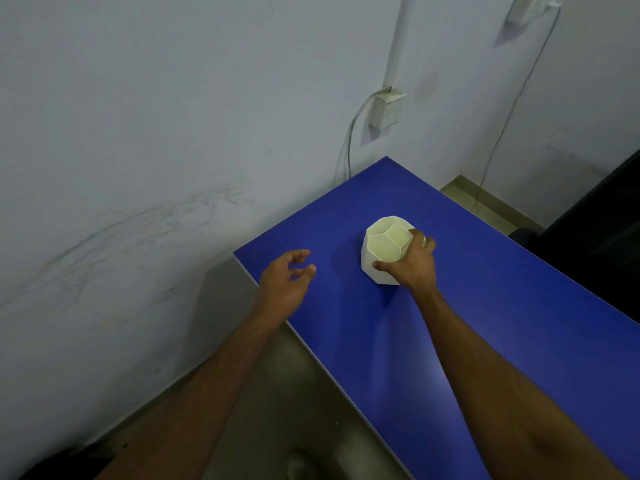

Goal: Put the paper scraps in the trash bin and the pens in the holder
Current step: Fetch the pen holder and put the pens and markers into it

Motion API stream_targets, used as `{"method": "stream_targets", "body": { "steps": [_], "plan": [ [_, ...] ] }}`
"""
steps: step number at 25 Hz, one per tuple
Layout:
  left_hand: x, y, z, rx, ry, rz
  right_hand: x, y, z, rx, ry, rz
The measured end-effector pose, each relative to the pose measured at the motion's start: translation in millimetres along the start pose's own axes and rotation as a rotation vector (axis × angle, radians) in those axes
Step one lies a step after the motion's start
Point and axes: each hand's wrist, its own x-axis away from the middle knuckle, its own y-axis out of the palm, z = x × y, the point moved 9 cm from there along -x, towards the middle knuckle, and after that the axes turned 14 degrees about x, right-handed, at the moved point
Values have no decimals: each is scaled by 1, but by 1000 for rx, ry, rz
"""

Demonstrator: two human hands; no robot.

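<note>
On the blue table [485,323], towards its far corner near the wall, stands a pale faceted holder [384,249], a cup-shaped thing with angular sides and an open top. Its inside shows flat hexagonal panels and nothing that I can make out lying in it; the near right part of the rim and wall is covered by the right hand [410,263], so that portion stays hidden. That hand grips the holder from the near right side, thumb pressed against the lower front wall and the other fingers curled over the rim. A light band sits on one finger, too small to tell more.

The left hand [285,280] hovers over the table's left corner, apart from the holder, fingers loosely curled and parted, gripping nothing. Whether it touches the tabletop I cannot tell.

Both forearms run out of the bottom edge of the view, cut off before the elbows. The table's near end and right side are likewise cut off by the frame. Below the left edge of the table lies a dim grey floor [294,410] with a blurred roundish shape at the bottom that is too dark to identify.

On the wall behind, a white socket box [386,112] hangs with thin cables [349,140] dropping behind the table's far corner. A dark mass fills the right edge, indistinct.
</note>
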Motion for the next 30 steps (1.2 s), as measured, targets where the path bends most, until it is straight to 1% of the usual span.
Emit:
{"method": "stream_targets", "body": {
  "steps": [2, 3, 6, 8, 11, 13, 14, 16, 17, 19, 22, 26, 30],
  "plan": [
    [8, -18, -9, 12, -12, 37, 17, 0, -18, 6, -71, 46],
    [13, -31, -16, 27, -28, 66, 32, 4, -34, 5, -139, 64],
    [42, -93, -46, 67, -102, 213, 94, 36, -104, -68, -362, 18],
    [76, -152, -70, 74, -131, 355, 149, 69, -162, -117, -525, -63],
    [158, -248, -116, 111, -198, 606, 246, 129, -243, -78, -790, -219],
    [218, -296, -154, 171, -251, 746, 303, 170, -276, -59, -920, -355],
    [267, -326, -184, 210, -285, 859, 346, 202, -295, -28, -1017, -436],
    [348, -360, -234, 274, -365, 1024, 417, 254, -315, 68, -1167, -547],
    [388, -371, -263, 317, -405, 1099, 453, 281, -321, 118, -1227, -590],
    [451, -379, -318, 411, -472, 1199, 514, 330, -323, 209, -1316, -648],
    [513, -385, -400, 482, -547, 1314, 575, 418, -312, 299, -1404, -734],
    [550, -383, -528, 522, -649, 1438, 618, 563, -282, 415, -1519, -798],
    [552, -379, -689, 492, -713, 1510, 648, 728, -240, 462, -1692, -834]
  ]
}}
